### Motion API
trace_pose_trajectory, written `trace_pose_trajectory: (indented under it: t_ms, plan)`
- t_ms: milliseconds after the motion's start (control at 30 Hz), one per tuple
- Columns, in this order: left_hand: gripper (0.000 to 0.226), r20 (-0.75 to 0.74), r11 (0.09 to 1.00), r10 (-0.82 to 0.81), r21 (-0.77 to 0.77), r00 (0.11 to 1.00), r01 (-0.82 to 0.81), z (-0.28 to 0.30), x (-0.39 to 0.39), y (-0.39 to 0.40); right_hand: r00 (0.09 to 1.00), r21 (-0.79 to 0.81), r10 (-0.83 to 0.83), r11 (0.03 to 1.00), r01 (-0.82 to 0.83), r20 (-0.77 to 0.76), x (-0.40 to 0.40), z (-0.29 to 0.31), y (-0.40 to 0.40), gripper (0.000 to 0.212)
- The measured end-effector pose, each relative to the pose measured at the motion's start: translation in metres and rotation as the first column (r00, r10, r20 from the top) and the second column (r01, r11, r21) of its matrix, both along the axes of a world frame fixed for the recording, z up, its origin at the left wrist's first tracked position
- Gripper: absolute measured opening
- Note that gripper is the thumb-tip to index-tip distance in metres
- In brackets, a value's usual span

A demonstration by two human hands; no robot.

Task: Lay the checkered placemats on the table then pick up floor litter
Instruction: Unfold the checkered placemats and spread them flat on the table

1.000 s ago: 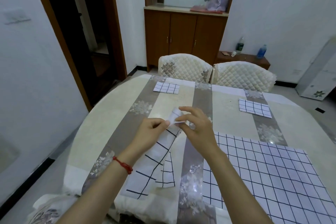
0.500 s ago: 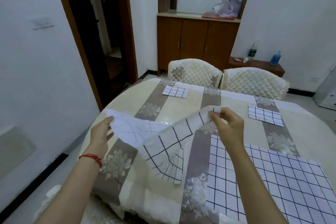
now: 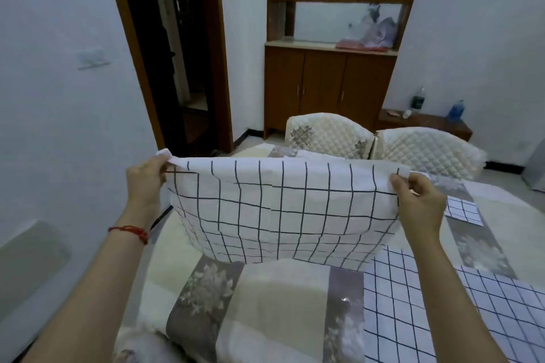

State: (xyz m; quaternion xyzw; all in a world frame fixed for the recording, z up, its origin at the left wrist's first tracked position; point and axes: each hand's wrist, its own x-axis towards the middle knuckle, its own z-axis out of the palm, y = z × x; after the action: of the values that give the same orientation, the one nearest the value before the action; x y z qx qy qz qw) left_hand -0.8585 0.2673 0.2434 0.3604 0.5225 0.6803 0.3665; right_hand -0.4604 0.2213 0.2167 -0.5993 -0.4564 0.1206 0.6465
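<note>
I hold a white checkered placemat (image 3: 283,209) spread wide in the air above the table (image 3: 265,303). My left hand (image 3: 147,183) pinches its upper left corner and my right hand (image 3: 418,200) pinches its upper right corner. The mat hangs down, and its lower edge curls toward the tablecloth. A second checkered placemat (image 3: 457,312) lies flat on the table at the lower right. A small folded one (image 3: 464,211) lies farther back on the right, partly behind my right hand. The held mat hides the far middle of the table.
Two quilted white chairs (image 3: 330,138) (image 3: 427,150) stand at the table's far side. Behind them is a wooden cabinet (image 3: 327,88) and a low stand with bottles (image 3: 424,122). A dark open doorway (image 3: 177,53) is at the left. No litter shows on the visible floor.
My hands have moved apart and upward, and the folded placemat has opened out into a full sheet held off the table. The view has tilted upward.
</note>
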Motion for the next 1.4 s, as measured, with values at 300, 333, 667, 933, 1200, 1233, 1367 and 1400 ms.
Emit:
trace_pose_trajectory:
  t_ms: [300,333,667,933,1200,1233,1367,1400]
  plan:
    - [0.024,-0.391,0.924,-0.368,-0.258,0.844,0.283,-0.047,-0.023,0.107,0.96,-0.327,-0.212,0.908,0.262,0.182,-0.025,-0.025,0.05,0.023]
    - [0.025,-0.413,0.913,-0.395,-0.276,0.821,0.3,-0.056,-0.024,0.117,0.955,-0.37,-0.214,0.887,0.278,0.204,-0.027,-0.035,0.055,0.024]
    - [0.029,-0.398,0.783,-0.605,-0.452,0.689,0.427,-0.162,-0.023,0.169,0.916,-0.652,-0.241,0.645,0.398,0.321,-0.031,-0.134,0.058,0.027]
    - [0.019,-0.311,0.75,-0.597,-0.543,0.739,0.377,-0.23,-0.03,0.175,0.925,-0.706,-0.222,0.598,0.38,0.309,-0.034,-0.205,0.062,0.027]
    - [0.02,-0.453,0.8,-0.53,-0.548,0.717,0.246,-0.259,-0.027,0.189,0.911,-0.693,-0.272,0.591,0.413,0.311,-0.036,-0.245,0.079,0.024]
    - [0.02,-0.457,0.808,-0.515,-0.54,0.725,0.234,-0.261,-0.025,0.191,0.906,-0.687,-0.271,0.591,0.423,0.324,-0.036,-0.248,0.081,0.024]
    - [0.019,-0.496,0.841,-0.459,-0.509,0.737,0.182,-0.271,-0.023,0.204,0.901,-0.672,-0.272,0.6,0.433,0.337,-0.031,-0.254,0.091,0.022]
    - [0.018,-0.5,0.846,-0.45,-0.503,0.74,0.175,-0.273,-0.021,0.208,0.903,-0.675,-0.271,0.6,0.43,0.335,-0.029,-0.255,0.094,0.022]
